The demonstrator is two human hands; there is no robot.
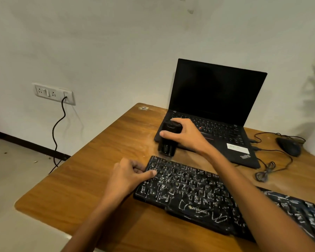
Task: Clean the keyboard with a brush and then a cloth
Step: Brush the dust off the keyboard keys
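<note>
Two hands | keyboard [189, 190] at 5 o'clock on table [80, 179], likely rigid, light (white-streaked) | left hand [127, 174] pinches its 9 o'clock end, steadiest hold | right hand [185, 135] curls round brush [168, 140], 12 o'clock

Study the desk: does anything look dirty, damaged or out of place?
The keyboard stands out: white streaks and smears cover its keys and front edge. A pale dusty film also marks the table between it and the laptop.
</note>
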